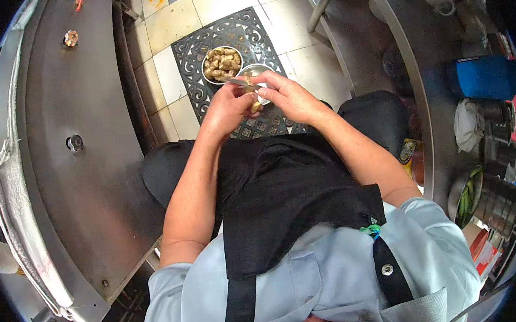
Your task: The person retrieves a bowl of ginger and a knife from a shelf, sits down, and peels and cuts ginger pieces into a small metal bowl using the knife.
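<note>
My left hand (225, 109) is closed around a piece of ginger (256, 107), whose pale yellow end shows below the fingers. In my right hand (288, 97) is a knife (239, 83), its blade pointing left across the ginger and over the left fingers. Both hands meet in front of my knees, above the floor. Just beyond them stands a round bowl heaped with knobbly ginger roots (222, 63). Beside it, a metal bowl (257, 69) is partly hidden by my right hand, so most of its contents cannot be seen.
The bowls stand on a black patterned mat (202, 40) over floor tiles (226, 0). A steel counter (86, 191) with knobs runs along my left. Steel shelving (394, 38) on the right holds a blue container (486, 77), a white cloth (468, 124) and a bowl of green vegetables (469, 197).
</note>
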`<state>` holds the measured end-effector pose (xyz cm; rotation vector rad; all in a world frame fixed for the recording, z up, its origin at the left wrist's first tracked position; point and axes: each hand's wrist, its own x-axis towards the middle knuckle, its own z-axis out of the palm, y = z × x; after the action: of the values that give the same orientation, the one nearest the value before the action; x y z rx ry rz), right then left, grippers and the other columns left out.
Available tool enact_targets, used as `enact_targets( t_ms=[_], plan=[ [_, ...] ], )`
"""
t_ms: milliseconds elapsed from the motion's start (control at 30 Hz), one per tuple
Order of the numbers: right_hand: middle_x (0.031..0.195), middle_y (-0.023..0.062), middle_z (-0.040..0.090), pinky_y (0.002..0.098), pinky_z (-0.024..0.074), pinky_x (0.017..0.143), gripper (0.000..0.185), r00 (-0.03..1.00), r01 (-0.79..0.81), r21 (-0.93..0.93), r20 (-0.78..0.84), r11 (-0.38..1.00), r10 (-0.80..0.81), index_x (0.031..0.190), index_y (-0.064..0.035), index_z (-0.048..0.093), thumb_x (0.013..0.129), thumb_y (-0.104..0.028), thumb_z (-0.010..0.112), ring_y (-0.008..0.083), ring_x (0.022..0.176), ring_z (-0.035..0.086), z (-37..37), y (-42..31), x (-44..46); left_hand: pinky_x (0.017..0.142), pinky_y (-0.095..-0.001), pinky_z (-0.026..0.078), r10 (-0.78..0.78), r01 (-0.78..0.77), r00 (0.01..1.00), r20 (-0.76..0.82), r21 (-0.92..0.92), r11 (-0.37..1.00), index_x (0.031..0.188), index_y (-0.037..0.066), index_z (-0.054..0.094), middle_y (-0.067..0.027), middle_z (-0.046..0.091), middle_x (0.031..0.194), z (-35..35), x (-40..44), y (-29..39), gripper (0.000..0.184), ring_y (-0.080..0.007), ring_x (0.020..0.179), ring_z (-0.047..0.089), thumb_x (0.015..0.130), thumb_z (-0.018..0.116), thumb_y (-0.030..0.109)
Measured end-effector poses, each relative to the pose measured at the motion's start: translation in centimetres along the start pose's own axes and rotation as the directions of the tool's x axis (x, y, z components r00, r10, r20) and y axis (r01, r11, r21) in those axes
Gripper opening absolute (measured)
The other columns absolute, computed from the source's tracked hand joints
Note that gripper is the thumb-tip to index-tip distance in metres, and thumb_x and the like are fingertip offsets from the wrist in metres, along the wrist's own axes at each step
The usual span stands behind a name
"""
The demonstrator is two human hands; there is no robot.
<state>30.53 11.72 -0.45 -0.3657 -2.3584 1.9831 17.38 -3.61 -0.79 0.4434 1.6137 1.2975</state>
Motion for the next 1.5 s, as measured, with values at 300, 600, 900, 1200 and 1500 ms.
enact_targets(
  t_ms=[300, 600, 900, 1200, 1500],
  plan=[
    [0.116, 0.0118, 0.067, 0.0372, 0.0487, 0.098, 0.032, 0.996, -0.082, -0.013, 0.031, 0.997, 0.082, 0.135, -0.0056, 0.056, 0.104, -0.018, 0.055, 0.0196, 0.109, 0.063, -0.9, 1.6, 0.0, 0.064, -0.0297, 0.053, -0.055, 0.06, 0.998, 0.029, -0.191, 0.98, 0.118, -0.005, 0.061, -0.0078, 0.069, 0.096, 1.0, 0.6, -0.3, 0.031, -0.0127, 0.075, 0.064, 0.089, 0.067, 0.007],
    [0.129, 0.0146, 0.066, 0.0368, 0.0468, 0.103, 0.041, 0.999, 0.004, -0.056, 0.034, 0.998, -0.002, 0.143, -0.0058, 0.052, 0.104, -0.018, 0.054, 0.0231, 0.119, 0.061, -0.3, 3.6, 0.5, 0.06, -0.0289, 0.045, -0.068, 0.102, 0.991, -0.116, 0.317, 0.943, 0.099, -0.001, 0.07, -0.002, 0.068, 0.08, 1.2, 2.2, -3.6, 0.015, -0.0107, 0.065, 0.056, 0.087, 0.068, 0.008],
    [0.137, 0.0179, 0.063, 0.0373, 0.0437, 0.108, 0.044, 0.999, 0.01, -0.108, 0.039, 0.994, -0.006, 0.146, -0.0055, 0.052, 0.105, -0.021, 0.053, 0.0274, 0.127, 0.059, -0.1, 5.0, 1.8, 0.065, -0.0361, 0.05, -0.074, 0.126, 0.986, -0.151, 0.37, 0.92, 0.096, -0.003, 0.07, -0.0107, 0.071, 0.079, 0.1, 3.5, -4.1, 0.022, -0.0177, 0.068, 0.064, 0.08, 0.071, 0.013],
    [0.132, 0.0213, 0.065, 0.0424, 0.0472, 0.104, 0.041, 0.997, -0.082, -0.203, -0.008, 0.976, 0.082, 0.142, -0.0077, 0.056, 0.105, -0.023, 0.052, 0.0356, 0.122, 0.062, 2.3, 12.5, 3.9, 0.07, -0.0385, 0.054, -0.184, 0.262, 0.944, -0.276, 0.282, 0.923, 0.107, 0.001, 0.068, -0.0109, 0.073, 0.087, 1.3, 7.5, -11.0, 0.026, -0.0209, 0.077, 0.067, 0.085, 0.072, 0.015],
    [0.136, 0.023, 0.061, 0.0437, 0.046, 0.106, 0.043, 0.98, -0.157, -0.263, 0.079, 0.952, 0.183, 0.145, -0.0104, 0.054, 0.105, -0.026, 0.049, 0.0398, 0.126, 0.059, 1.3, 14.7, 4.6, 0.049, -0.0334, 0.048, -0.406, 0.412, 0.907, -0.111, 0.044, 0.91, 0.11, 0.008, 0.062, -0.0057, 0.064, 0.083, 1.6, 8.4, -10.1, 0.021, -0.0209, 0.068, 0.068, 0.09, 0.061, 0.003]
  ],
)
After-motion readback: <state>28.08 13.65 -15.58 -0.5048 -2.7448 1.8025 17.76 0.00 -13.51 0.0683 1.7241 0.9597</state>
